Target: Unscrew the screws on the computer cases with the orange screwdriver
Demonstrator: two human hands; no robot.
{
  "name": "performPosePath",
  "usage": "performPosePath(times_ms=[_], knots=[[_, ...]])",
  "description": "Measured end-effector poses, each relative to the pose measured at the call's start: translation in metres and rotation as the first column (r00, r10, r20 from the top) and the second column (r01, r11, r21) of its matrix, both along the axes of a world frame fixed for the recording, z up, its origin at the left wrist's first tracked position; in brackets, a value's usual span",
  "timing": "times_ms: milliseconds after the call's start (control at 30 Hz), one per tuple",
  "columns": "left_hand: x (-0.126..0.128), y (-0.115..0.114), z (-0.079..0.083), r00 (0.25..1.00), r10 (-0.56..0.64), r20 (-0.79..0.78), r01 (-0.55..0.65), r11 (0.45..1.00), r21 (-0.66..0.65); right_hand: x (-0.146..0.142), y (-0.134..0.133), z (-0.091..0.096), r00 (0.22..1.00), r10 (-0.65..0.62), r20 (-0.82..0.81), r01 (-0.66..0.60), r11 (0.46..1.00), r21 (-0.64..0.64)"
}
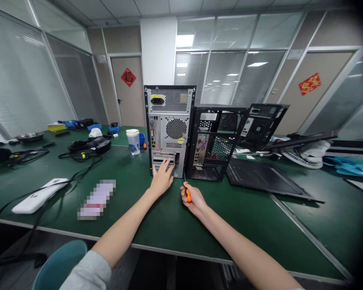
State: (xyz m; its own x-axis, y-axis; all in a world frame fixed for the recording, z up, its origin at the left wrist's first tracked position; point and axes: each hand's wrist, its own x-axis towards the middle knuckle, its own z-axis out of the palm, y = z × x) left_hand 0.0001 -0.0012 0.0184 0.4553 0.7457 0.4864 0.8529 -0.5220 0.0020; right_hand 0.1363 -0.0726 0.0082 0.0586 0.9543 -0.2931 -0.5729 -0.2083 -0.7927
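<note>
Green table, screwdriver in right hand

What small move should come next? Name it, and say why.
With the orange-handled screwdriver, I'd likely check the tip's seating before turning: its shaft points at the lower right edge of the silver-backed computer case, but contact is unclear. The right hand grips the handle, and the left hand, spread low on that case, seems placed to steady it.
</note>
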Motion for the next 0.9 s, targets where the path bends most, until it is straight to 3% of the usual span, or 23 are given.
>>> performPosePath(times_ms=[200,900], knots=[[-0.0002,0.0003,-0.0007,1.000,-0.004,0.006,0.004,1.000,-0.006,-0.0015,0.0025,-0.0067,0.993,0.035,0.117,-0.045,0.996,0.082],[-0.0007,0.0005,-0.0009,1.000,-0.006,0.011,0.006,1.000,0.004,-0.0027,0.0066,-0.0106,0.993,0.062,-0.099,-0.054,0.995,0.080]])
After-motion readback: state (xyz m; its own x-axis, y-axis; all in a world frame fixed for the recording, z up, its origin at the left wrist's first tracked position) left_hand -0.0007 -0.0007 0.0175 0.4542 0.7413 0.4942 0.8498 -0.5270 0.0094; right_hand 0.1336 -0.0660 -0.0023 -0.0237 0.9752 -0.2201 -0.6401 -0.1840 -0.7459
